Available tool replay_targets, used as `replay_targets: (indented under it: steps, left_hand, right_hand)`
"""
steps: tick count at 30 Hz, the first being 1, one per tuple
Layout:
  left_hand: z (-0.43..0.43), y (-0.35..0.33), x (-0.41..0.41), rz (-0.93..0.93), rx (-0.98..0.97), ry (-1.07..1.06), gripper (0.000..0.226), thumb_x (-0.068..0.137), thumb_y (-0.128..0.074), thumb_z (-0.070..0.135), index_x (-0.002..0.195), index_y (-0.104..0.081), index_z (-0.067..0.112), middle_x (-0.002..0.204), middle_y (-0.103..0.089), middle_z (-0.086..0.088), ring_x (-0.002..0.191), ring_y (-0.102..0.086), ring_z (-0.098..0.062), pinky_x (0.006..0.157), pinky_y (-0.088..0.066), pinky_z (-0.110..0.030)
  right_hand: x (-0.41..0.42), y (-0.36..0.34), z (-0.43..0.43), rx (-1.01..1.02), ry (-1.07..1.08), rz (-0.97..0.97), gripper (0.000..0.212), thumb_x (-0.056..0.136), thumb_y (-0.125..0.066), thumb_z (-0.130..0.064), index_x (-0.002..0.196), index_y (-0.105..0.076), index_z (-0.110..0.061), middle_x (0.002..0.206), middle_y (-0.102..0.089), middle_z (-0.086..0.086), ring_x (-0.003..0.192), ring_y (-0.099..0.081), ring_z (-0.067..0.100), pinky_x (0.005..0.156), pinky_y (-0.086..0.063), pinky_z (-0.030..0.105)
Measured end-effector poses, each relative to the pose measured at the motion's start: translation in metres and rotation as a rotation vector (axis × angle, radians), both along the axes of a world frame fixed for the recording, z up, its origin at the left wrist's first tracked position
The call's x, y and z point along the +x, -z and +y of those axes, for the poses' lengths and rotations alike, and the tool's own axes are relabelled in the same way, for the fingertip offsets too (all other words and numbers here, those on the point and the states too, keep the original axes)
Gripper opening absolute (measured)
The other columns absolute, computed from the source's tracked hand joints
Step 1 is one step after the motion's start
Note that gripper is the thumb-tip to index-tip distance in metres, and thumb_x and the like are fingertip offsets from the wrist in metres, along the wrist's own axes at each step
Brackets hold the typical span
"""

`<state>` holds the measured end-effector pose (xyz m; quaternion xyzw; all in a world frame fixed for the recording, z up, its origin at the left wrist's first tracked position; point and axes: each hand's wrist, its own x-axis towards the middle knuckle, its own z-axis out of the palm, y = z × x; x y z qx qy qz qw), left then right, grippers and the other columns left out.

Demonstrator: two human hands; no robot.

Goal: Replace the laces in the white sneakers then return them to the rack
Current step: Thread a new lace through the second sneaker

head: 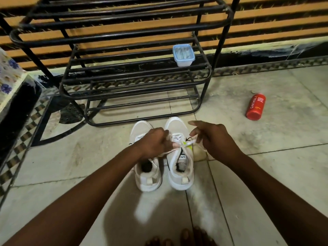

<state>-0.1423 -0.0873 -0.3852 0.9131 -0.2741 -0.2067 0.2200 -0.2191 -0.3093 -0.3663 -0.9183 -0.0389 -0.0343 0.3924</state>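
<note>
Both sneakers point(148, 180) were left on the floor point(248, 174), just near of the rack point(124, 34), not yet returned. A lace point(188, 143) at the right sneaker point(177, 126) was pinched by the left grip point(156, 142) and right grip point(214, 137); lacing was judged unfinished.

both bare forearms are extended toward the far side; a flat white lace point(169, 151) is pinched by the curled left hand point(156, 142) and right hand point(215, 139).

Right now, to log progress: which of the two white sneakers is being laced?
The right sneaker, the one nearer the red bottle: the left hand and right hand both hold its white lace above its tongue. The left sneaker sits beside it.
</note>
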Motion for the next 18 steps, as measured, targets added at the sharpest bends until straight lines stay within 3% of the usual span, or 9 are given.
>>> replay_targets:
  steps: [2, 3, 6, 8, 11, 14, 18]
  left_hand:
    - [0.004, -0.012, -0.002, -0.041, -0.237, -0.154, 0.023, 0.102, -0.060, 0.018, 0.086, -0.069, 0.004, 0.082, -0.069, -0.011, 0.081, -0.064, -0.023, 0.077, -0.050, -0.035]
    - [0.005, -0.021, -0.003, -0.041, -0.350, -0.223, 0.023, 0.102, -0.058, 0.010, 0.087, -0.073, 0.002, 0.081, -0.073, -0.011, 0.075, -0.066, -0.015, 0.077, -0.050, -0.035]
    - [0.003, -0.054, -0.010, 0.053, -0.646, -0.343, 0.019, 0.101, -0.056, -0.001, 0.095, -0.074, -0.006, 0.079, -0.075, -0.008, 0.060, -0.059, -0.005, 0.065, -0.047, -0.024]
    - [-0.002, -0.080, -0.015, 0.114, -0.815, -0.379, 0.016, 0.101, -0.055, -0.004, 0.096, -0.070, -0.008, 0.081, -0.075, -0.012, 0.060, -0.063, -0.008, 0.060, -0.047, -0.015]
    - [-0.009, -0.118, -0.018, 0.133, -0.962, -0.385, 0.014, 0.101, -0.059, 0.004, 0.093, -0.071, 0.006, 0.090, -0.079, -0.004, 0.078, -0.070, -0.010, 0.065, -0.051, -0.018]
    - [-0.013, -0.152, -0.023, 0.060, -1.017, -0.372, 0.011, 0.098, -0.065, 0.009, 0.098, -0.076, 0.009, 0.089, -0.078, 0.008, 0.082, -0.069, -0.001, 0.065, -0.047, -0.014]
    - [-0.015, -0.192, -0.025, 0.078, -1.141, -0.439, 0.008, 0.093, -0.072, 0.010, 0.099, -0.077, 0.009, 0.088, -0.078, 0.001, 0.081, -0.071, -0.005, 0.062, -0.049, -0.017]
  right_hand:
    - [-0.004, -0.007, -0.001, 0.111, 0.032, -0.072, 0.053, 0.090, -0.046, 0.014, 0.129, -0.051, -0.021, 0.088, -0.075, -0.005, 0.069, -0.071, 0.014, 0.072, -0.055, 0.030]
    - [-0.003, -0.012, 0.000, 0.174, 0.048, -0.099, 0.043, 0.093, -0.047, 0.011, 0.123, -0.048, -0.020, 0.086, -0.075, -0.005, 0.066, -0.072, 0.015, 0.072, -0.055, 0.031]
    - [0.000, -0.032, 0.008, 0.411, 0.103, -0.160, 0.010, 0.101, -0.050, -0.001, 0.100, -0.052, -0.011, 0.087, -0.077, 0.002, 0.066, -0.073, 0.023, 0.074, -0.058, 0.047]
    - [0.004, -0.054, 0.015, 0.504, 0.133, -0.233, 0.009, 0.101, -0.053, -0.003, 0.093, -0.057, -0.006, 0.089, -0.076, 0.005, 0.072, -0.073, 0.025, 0.078, -0.057, 0.053]
    - [0.008, -0.094, 0.026, 0.485, 0.166, -0.384, 0.007, 0.094, -0.064, -0.002, 0.090, -0.068, -0.006, 0.093, -0.071, 0.006, 0.091, -0.068, 0.022, 0.088, -0.053, 0.049]
    - [0.008, -0.133, 0.032, 0.524, 0.189, -0.470, 0.008, 0.087, -0.073, -0.002, 0.091, -0.076, -0.009, 0.091, -0.072, 0.006, 0.092, -0.068, 0.016, 0.089, -0.054, 0.037]
    - [0.003, -0.174, 0.039, 0.651, 0.177, -0.524, 0.010, 0.085, -0.076, -0.003, 0.093, -0.078, -0.008, 0.092, -0.076, 0.003, 0.092, -0.072, 0.015, 0.088, -0.058, 0.035]
